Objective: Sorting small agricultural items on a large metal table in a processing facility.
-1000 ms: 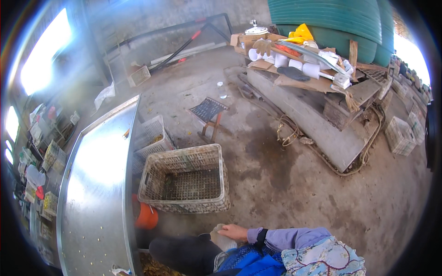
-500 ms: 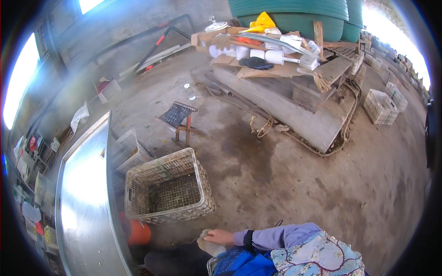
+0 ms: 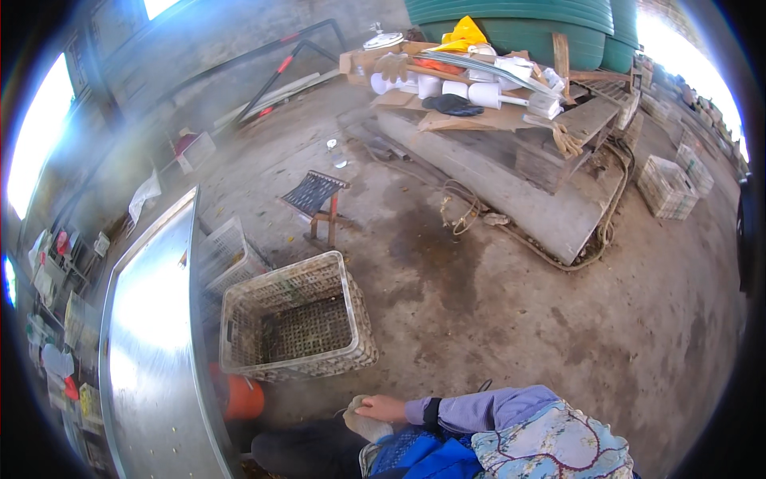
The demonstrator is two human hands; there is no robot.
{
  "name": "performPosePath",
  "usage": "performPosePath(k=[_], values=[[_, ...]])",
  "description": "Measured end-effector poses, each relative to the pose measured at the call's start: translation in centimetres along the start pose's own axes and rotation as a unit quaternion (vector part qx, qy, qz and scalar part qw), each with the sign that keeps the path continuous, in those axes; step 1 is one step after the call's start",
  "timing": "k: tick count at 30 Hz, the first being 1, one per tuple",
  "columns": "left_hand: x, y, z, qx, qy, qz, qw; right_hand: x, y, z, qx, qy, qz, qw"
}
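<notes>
My right hand (image 3: 384, 408) is bare, at the end of a purple striped sleeve (image 3: 487, 412) with a dark band at the wrist. Its fingers are closed over a pale knit work glove (image 3: 365, 421) low in the middle of the view. Whether my left hand is inside this glove cannot be made out; no bare left hand shows. Blue cloth (image 3: 435, 457) and a light floral garment (image 3: 550, 447) lie below the arm. A dark trouser leg (image 3: 307, 449) is left of the glove.
At left stands a long metal-topped table (image 3: 152, 335), with an orange bucket (image 3: 242, 397) beside it. A grimy plastic crate (image 3: 363, 335) and a folding stool (image 3: 315, 194) stand ahead. Farther off are a concrete slab (image 3: 511, 188), coiled rope (image 3: 463, 209), a cluttered bench (image 3: 586, 128) and green tubs (image 3: 511, 44).
The background has shifted slightly to the right in the view, with the crate a little higher. My right hand stays closed on the glove, almost unmoved.
</notes>
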State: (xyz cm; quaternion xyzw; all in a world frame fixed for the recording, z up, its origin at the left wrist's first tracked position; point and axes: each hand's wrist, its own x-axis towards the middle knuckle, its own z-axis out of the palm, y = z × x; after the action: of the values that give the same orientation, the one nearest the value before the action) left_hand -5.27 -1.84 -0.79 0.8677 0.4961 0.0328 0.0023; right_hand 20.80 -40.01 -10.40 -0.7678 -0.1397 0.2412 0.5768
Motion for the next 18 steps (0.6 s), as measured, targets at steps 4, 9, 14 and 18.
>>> performPosePath(k=[4,9,14,18], values=[[-0.1,0.4,0.1,0.005,0.021,0.009,1.0,0.1,-0.4,-0.4,0.004,-0.014,0.007,1.0],[-1.0,1.9,-1.2,-0.033,0.03,0.008,0.999,0.4,-1.3,-1.1,0.006,-0.012,-0.011,1.0],[-0.8,0.7,-0.3,-0.049,0.04,0.01,0.998,-0.1,-5.6,-2.3,0.151,-0.023,0.024,0.988],[-0.5,0.1,0.2,0.009,0.116,0.107,0.987,1.0,-6.3,-3.3,0.274,-0.075,0.075,0.956]])
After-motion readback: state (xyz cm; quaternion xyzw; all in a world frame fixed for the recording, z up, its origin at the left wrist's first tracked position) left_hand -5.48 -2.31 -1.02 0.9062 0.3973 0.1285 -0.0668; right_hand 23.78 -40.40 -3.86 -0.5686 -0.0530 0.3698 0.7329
